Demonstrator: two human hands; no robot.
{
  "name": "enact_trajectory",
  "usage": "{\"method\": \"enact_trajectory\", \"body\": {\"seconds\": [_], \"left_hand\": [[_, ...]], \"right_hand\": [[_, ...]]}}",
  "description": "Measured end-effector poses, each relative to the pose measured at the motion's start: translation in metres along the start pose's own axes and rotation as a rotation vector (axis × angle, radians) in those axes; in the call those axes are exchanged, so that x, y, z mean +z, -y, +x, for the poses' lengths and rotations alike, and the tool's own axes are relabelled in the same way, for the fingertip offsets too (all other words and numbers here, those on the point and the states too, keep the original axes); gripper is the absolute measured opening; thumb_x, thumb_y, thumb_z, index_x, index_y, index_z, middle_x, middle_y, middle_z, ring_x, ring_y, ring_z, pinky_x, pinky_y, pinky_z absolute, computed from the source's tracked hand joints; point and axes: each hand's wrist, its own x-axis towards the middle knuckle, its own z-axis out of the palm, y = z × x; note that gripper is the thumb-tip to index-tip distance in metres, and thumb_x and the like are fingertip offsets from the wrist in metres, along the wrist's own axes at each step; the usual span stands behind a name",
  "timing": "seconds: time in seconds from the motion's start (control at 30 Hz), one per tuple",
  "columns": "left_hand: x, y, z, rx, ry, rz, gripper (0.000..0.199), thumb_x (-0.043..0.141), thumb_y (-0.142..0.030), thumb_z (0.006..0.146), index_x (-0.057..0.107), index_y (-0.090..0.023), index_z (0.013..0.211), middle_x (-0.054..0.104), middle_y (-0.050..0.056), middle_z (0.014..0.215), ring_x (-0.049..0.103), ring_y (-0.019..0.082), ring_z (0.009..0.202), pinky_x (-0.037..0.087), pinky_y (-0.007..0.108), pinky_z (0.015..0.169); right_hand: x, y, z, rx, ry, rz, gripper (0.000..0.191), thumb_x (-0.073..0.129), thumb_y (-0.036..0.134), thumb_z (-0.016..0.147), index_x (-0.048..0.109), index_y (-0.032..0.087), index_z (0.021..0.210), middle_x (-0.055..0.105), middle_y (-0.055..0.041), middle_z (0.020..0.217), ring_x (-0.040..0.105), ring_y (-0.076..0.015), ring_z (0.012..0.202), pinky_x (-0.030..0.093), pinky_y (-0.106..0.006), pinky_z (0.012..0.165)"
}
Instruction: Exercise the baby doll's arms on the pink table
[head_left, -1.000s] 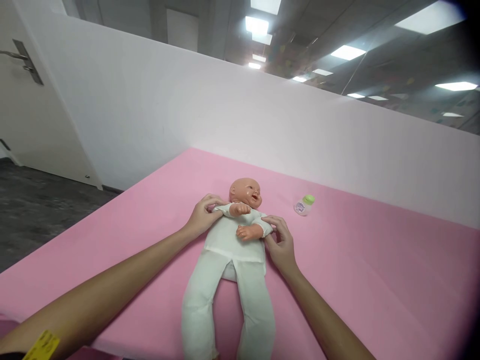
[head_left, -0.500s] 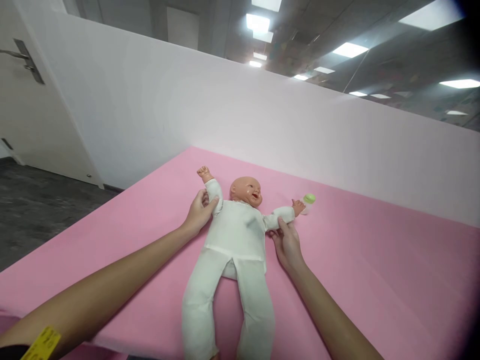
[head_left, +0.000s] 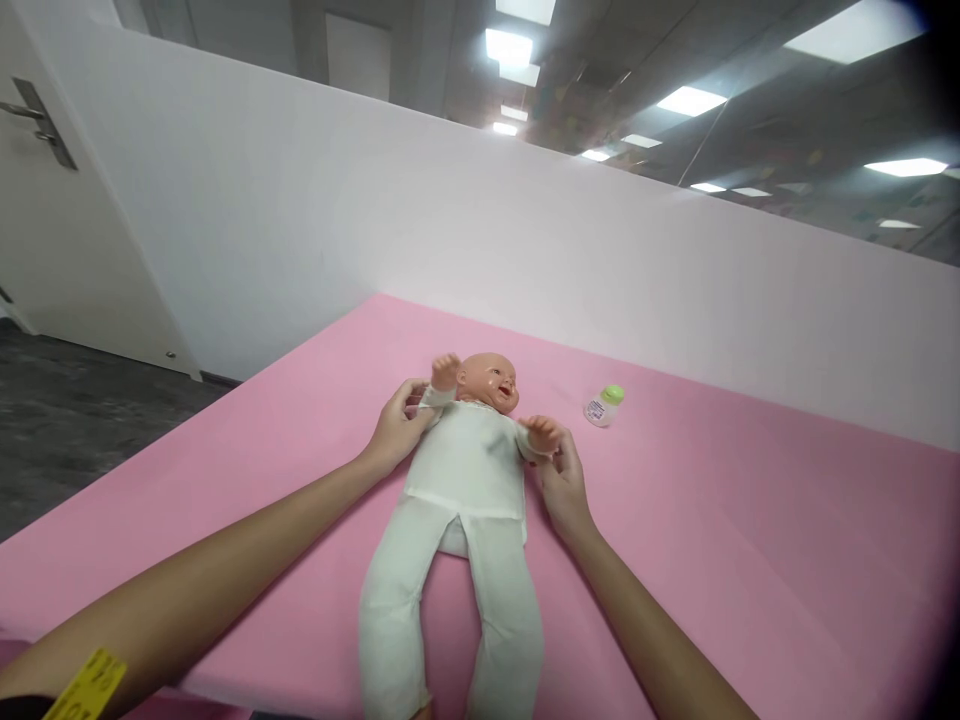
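Left hand [head_left: 397,428] and right hand [head_left: 564,488] are curled closed, an arm of the doll [head_left: 466,468] held in each. On its back on the pink counter [head_left: 720,560], the doll is laid between them; beyond the right hand, a green-capped bottle [head_left: 604,407] is seen.

The left forearm [head_left: 225,580], bare, slants in from the near left of the doll [head_left: 469,460], and the left hand [head_left: 399,425] rests palm-inward beside the doll's left-hand shoulder, fingers curled and thumb pressing toward the sleeve. The right forearm [head_left: 649,630], also bare, angles in from the near right of the doll. Just right of the doll's chest, the right hand [head_left: 564,485] bends its fingers round the sleeve, its fingertips partly hidden.
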Motion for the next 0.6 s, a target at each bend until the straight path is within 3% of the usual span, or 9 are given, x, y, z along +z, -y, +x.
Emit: {"method": "enact_trajectory", "body": {"seconds": [0.17,0.33,0.47,0.6], "left_hand": [[0.0002,0.0049,0.0018,-0.078,-0.139,-0.109,0.048,0.069,-0.041,0.089,0.048,-0.024,0.128,0.064,0.006,0.116,0.063,0.021,0.105,0.051,0.033,0.087],[-0.0008,0.0062,0.0017,-0.081,-0.149,-0.079,0.051,0.066,-0.044,0.091,0.047,-0.026,0.135,0.064,0.005,0.108,0.064,0.020,0.095,0.051,0.031,0.080],[-0.0026,0.0031,0.0012,0.060,-0.085,0.053,0.041,0.062,-0.030,0.091,0.061,-0.028,0.133,0.062,0.004,0.104,0.060,0.018,0.090,0.049,0.030,0.076],[-0.0030,0.0031,0.0008,0.240,-0.009,0.174,0.038,0.059,-0.012,0.081,0.079,-0.029,0.108,0.053,0.005,0.100,0.055,0.019,0.099,0.048,0.030,0.079]], "right_hand": [[-0.0010,-0.0056,0.0020,0.082,-0.106,0.102,0.034,0.064,0.047,0.093,0.058,0.028,0.120,0.064,-0.0024,0.111,0.061,-0.0203,0.100,0.052,-0.033,0.085],[-0.0010,-0.0042,0.0004,0.059,-0.133,0.035,0.032,0.060,0.047,0.095,0.058,0.025,0.118,0.065,-0.0041,0.110,0.062,-0.0213,0.099,0.052,-0.035,0.085],[-0.0035,0.0005,-0.0016,-0.133,-0.051,-0.193,0.025,0.061,0.032,0.092,0.062,0.025,0.116,0.065,-0.0054,0.108,0.061,-0.0244,0.102,0.051,-0.040,0.089],[-0.0067,0.0036,-0.0011,-0.428,0.122,-0.442,0.041,0.054,0.010,0.081,0.070,0.027,0.115,0.063,-0.0065,0.116,0.055,-0.0272,0.114,0.046,-0.046,0.100]]}}
